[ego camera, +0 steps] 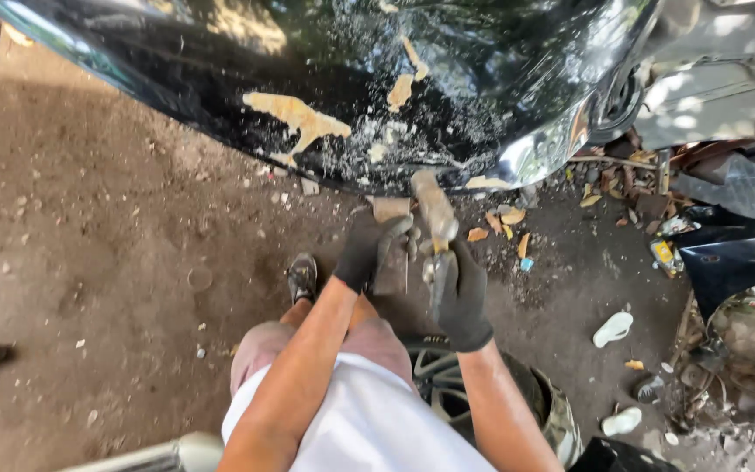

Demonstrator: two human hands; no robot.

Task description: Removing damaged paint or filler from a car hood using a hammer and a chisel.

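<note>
Right hand (462, 293), gloved, grips hammer (436, 229); left hand (367, 247), gloved, holds flat scraper (390, 249) just beside; black car panel (351, 96) above both.

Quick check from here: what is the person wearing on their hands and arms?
Both the left hand and the right hand are covered by dark, black-looking work gloves that end at the wrist. The forearms above them are bare, with no sleeves, watch or bands visible. A white shirt covers the torso.
</note>
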